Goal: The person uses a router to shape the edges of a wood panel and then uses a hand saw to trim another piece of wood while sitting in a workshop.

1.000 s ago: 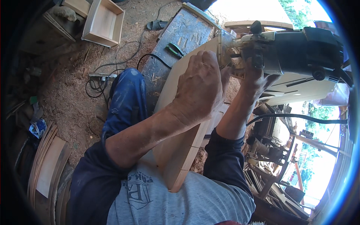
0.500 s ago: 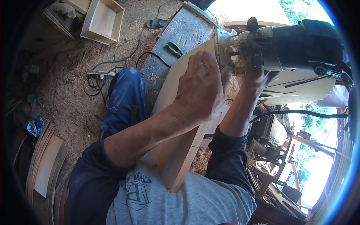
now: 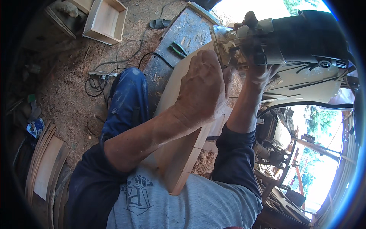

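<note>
A pale wooden board (image 3: 185, 164) stands on edge, slanting away from my belly, with thin dark lines marked across its narrow edge. My left hand (image 3: 201, 86) is closed over the board's far part, its thumb side hidden toward the router. Right of that hand, a black and silver router (image 3: 305, 40) lies sideways with its base plate at the board's far end. My right hand (image 3: 261, 74) grips the router from below, its fingers partly hidden by the tool. Whether the bit touches the wood cannot be seen.
Beyond the board is a worn blue-grey bench (image 3: 183, 36) bearing green-handled pliers (image 3: 177, 49). An open wooden drawer (image 3: 105, 21) sits far left. Cables (image 3: 101, 86) snake over the shaving-strewn floor. Curved wooden strips (image 3: 47, 164) stand left; machinery and scrap wood fill the right.
The router has tilted and shifted a little up and left, its base plate turning. My right forearm has moved slightly right. My left hand and the board have stayed nearly still.
</note>
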{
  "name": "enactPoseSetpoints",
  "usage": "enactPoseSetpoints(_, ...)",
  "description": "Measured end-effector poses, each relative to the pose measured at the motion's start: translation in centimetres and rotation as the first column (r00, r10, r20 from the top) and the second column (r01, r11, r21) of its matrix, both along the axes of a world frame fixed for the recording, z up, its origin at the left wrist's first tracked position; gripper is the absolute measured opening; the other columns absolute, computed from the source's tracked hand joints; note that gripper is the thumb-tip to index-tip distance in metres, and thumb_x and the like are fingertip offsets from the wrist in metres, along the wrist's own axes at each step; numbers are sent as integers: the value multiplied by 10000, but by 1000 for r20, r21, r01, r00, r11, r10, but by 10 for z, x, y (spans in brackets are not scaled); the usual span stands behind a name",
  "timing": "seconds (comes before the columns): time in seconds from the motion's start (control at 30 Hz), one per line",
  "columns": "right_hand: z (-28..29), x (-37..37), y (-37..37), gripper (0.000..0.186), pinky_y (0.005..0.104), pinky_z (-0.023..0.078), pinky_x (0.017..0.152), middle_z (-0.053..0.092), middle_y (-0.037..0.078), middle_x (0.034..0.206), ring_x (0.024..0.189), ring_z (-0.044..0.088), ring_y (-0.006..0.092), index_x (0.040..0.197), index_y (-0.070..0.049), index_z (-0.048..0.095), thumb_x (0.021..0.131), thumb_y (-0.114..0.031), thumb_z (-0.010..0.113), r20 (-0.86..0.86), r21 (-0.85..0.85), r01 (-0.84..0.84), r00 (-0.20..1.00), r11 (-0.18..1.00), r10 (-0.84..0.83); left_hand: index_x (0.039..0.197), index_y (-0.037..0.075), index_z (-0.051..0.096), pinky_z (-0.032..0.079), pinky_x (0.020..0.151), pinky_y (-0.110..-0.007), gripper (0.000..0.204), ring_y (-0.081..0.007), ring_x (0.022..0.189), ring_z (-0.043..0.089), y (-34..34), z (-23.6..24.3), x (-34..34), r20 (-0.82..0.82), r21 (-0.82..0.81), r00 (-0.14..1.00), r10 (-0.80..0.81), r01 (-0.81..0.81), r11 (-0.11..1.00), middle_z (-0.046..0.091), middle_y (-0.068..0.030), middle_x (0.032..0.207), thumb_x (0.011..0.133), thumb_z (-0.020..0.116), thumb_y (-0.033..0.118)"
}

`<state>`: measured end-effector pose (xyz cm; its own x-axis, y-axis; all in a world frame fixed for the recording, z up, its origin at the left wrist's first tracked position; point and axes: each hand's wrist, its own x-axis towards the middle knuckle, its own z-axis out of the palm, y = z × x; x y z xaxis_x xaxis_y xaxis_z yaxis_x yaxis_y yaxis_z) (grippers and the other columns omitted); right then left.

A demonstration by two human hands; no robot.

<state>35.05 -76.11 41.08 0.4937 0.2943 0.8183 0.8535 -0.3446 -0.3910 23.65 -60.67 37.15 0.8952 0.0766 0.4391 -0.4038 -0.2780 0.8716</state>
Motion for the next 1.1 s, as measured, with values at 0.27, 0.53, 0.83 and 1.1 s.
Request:
enactPoseSetpoints(0.27, 0, -1, -3, 703, 349, 534, 842, 612, 118, 1089, 934, 635, 220, 1222, 8, 506, 655, -305, 779, 86, 18, -8, 996, 1000, 6, 978, -33, 405, 452, 650, -472, 281, -364, 705, 565, 9, 5, 1, -38, 9, 999, -21, 21, 1000, 513, -213, 814, 990, 604, 165)
enactPoseSetpoints(0.53, 6, -34, 12, 873, 351, 508, 865, 562, 106, 1099, 945, 598, 209, 1291, -5, 386, 630, -315, 866, -228, 215, 198, 962, 956, -148, 1016, -41, 405, 461, 723, -494, 291, -385, 791, 572, 12, 5, 4, -45, 108, 999, -25, 30, 994, 501, -230, 885, 996, 589, 183)
enactPoseSetpoints(0.83, 5, -32, 0, 803, 354, 486, 873, 580, 100, 1076, 937, 594, 213, 1223, -4, 436, 632, -366, 841, -184, 120, 264, 953, 957, -240, 1000, -35, 412, 464, 719, -486, 295, -385, 792, 575, 10, 1, 4, 3, 131, 999, -35, 35, 991, 508, -221, 858, 1001, 585, 204)
enactPoseSetpoints(1.1, 8, -27, 8, 805, 343, 503, 843, 597, 97, 1047, 904, 606, 202, 1242, 3, 446, 622, -346, 824, -158, 134, 240, 963, 961, -218, 976, -34, 416, 467, 698, -484, 308, -386, 774, 577, 11, 3, 4, -1, 155, 999, -32, 32, 987, 511, -228, 833, 1005, 581, 224)
